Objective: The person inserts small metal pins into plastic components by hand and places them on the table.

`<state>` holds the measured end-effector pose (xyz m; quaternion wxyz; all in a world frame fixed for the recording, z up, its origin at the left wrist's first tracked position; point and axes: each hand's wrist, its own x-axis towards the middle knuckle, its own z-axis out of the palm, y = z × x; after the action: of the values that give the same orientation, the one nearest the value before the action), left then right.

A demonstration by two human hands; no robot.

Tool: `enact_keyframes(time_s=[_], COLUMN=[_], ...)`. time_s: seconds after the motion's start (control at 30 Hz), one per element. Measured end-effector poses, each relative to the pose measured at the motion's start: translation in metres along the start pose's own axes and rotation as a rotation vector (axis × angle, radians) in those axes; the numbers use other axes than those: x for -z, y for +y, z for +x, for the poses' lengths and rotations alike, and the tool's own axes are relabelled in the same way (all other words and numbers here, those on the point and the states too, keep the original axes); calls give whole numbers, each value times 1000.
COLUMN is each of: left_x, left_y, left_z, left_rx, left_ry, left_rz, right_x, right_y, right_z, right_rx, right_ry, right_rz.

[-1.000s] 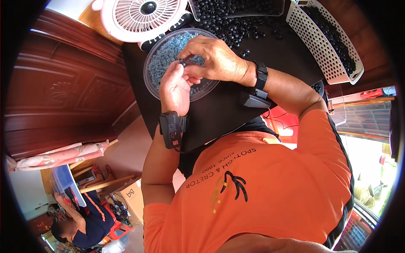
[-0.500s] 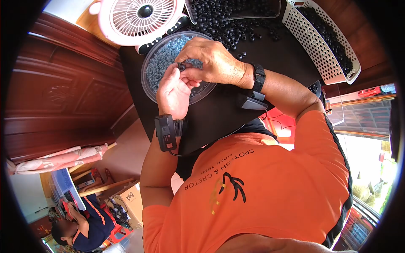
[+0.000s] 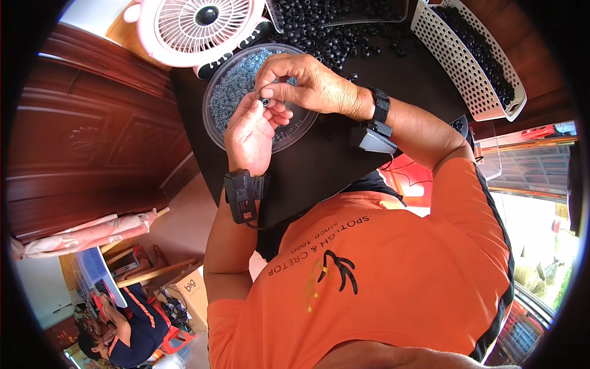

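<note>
A small dark round bead-like piece (image 3: 265, 102) is pinched between the fingertips of my left hand (image 3: 252, 136), whose palm faces up. From the right, my right hand (image 3: 313, 86) reaches over, thumb and index finger closed at the same piece; whether it holds something of its own is too small to tell. Both hands are above a round clear tub (image 3: 212, 126) filled with tiny bluish pieces (image 3: 230, 92). Many loose black pieces (image 3: 332, 49) lie on the dark table (image 3: 326, 160) beyond my right hand.
A pink and white fan (image 3: 200, 27) stands behind the tub. At the back are a clear tray (image 3: 367, 23) and a white perforated basket (image 3: 458, 67) with black pieces. Another person (image 3: 138, 326) sits at the lower left near a cardboard box (image 3: 192, 295).
My right fingers have shifted slightly over the small piece, and its open end now faces up more. The view has moved a little. At the lower left, the other person's hands and head have moved.
</note>
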<state>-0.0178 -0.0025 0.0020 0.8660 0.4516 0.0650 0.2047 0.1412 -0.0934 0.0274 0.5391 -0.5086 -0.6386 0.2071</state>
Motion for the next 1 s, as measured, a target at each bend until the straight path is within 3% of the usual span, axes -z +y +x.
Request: enact_keyframes(time_s=[0.23, 0.43, 0.73, 0.87, 1.0], left_x=[1, 11, 6, -15, -10], left_y=[-1, 0, -1, 0, 2], left_z=[0, 4, 3, 1, -1], left_rx=[16, -19, 6, -5, -7], left_ry=[23, 15, -73, 126, 40], left_rz=[7, -232, -96, -116, -107], right_x=[-1, -9, -11, -9, -13], right_y=[-3, -2, -4, -10, -15], right_z=[-1, -3, -3, -2, -4], right_rx=[92, 207, 311, 405, 398], right_ry=[48, 79, 151, 136, 134], right_rz=[-273, -342, -483, -556, -613])
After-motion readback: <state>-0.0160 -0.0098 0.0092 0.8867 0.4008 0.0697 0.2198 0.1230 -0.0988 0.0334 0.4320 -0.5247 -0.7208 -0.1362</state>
